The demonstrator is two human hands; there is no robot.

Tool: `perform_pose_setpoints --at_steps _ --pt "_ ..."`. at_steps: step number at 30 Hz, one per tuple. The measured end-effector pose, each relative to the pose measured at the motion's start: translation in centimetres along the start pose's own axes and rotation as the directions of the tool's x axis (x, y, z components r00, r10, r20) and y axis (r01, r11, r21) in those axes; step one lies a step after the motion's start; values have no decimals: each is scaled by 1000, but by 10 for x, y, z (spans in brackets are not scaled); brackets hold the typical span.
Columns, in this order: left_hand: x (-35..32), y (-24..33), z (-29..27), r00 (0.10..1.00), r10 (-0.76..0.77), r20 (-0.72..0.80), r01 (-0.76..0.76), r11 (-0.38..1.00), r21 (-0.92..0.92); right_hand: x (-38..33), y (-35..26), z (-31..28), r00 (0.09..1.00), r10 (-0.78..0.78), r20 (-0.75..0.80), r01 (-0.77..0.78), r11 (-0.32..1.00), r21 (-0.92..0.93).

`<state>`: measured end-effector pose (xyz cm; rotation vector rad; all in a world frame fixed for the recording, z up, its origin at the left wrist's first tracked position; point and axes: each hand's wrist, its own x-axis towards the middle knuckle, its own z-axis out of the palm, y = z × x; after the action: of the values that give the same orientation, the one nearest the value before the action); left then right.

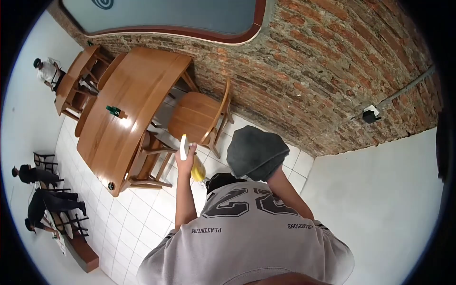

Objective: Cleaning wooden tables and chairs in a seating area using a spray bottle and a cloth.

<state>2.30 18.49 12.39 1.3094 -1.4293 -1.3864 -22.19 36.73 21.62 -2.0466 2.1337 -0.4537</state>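
Observation:
In my left hand (185, 162) is a spray bottle (198, 171) with a white trigger head and yellow liquid inside; my fingers are wrapped around its neck. A dark grey cloth (255, 151) hangs bunched from my right hand (275, 175). The cloth covers most of that hand's fingers. Both hands are held in front of my body, apart from each other. Nearest to the bottle is a wooden chair (195, 116), just beyond my left hand.
A long wooden table (137, 90) stands ahead to the left, with a small green block-shaped marker (114, 111) and a round black disc (111, 186) on it. A brick wall (327, 71) bounds the right. Several people are farther left, one at another table (78, 71).

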Motion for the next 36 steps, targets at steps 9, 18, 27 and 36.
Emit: perform_pose_setpoints --at_steps 9,18,27,36 --pt "-58 87 119 948 139 285 -157 987 41 -57 70 -25 991 118 -70 -79 909 409" --pt "-66 113 198 673 357 648 -318 930 -182 -59 128 16 895 168 -412 -173 985 25" --pt "-2 115 252 611 397 685 -435 891 -128 31 188 65 866 457 -205 -67 512 856" --pt "95 102 249 668 513 539 -625 780 32 161 203 60 917 342 205 156 -780 606"
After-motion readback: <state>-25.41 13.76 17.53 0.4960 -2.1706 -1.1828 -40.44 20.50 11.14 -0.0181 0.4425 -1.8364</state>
